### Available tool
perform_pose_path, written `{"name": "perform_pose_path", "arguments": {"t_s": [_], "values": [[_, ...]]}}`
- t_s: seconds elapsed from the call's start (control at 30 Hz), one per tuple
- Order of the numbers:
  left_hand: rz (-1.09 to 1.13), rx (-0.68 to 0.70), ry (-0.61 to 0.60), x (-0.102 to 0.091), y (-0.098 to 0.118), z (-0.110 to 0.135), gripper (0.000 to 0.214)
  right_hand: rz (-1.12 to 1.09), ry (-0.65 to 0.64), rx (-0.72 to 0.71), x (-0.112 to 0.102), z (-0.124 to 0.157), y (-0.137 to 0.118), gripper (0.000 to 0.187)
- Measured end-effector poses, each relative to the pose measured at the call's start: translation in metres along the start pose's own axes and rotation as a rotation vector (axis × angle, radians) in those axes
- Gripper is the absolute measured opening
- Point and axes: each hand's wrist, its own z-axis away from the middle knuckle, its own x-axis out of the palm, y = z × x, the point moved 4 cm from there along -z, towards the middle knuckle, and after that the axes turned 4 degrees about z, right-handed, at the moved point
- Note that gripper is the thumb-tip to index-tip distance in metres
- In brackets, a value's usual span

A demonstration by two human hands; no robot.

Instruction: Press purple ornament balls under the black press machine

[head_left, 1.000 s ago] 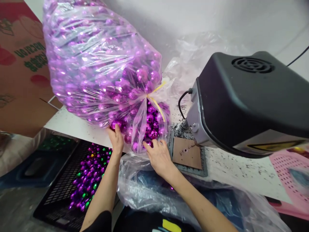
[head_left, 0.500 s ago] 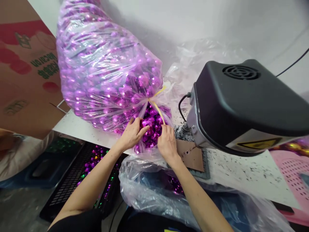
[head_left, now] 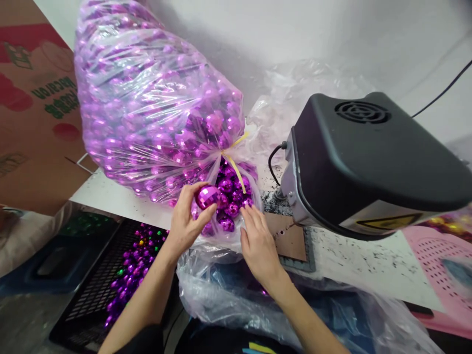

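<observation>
My left hand grips a shiny purple faceted ball between thumb and fingers. More purple faceted balls lie in the mouth of a large clear plastic bag, just right of the held ball. A yellow tie gathers the bag's neck, its loose end hanging over those balls. My right hand rests at the right side of the bag's mouth with fingers extended, the tips touching the nearest balls; nothing shows in its grasp.
A black machine stands right of the bag, with a brown board at its foot. A black crate holds purple balls below left. A cardboard box is at left, a pink basket at right. Clear plastic sheeting hangs in front.
My left hand has taken hold of a ball and drawn it slightly left. My right hand has let go of the yellow tie and lowered. The view has shifted slightly.
</observation>
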Motion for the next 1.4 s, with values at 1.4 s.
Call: {"name": "perform_pose_path", "arguments": {"t_s": [1.4], "values": [[-0.057, 0.065, -0.227, 0.206, 0.003, 0.041, 0.032, -0.301, 0.327, 0.446, -0.193, 0.097, 0.079, 0.043]]}}
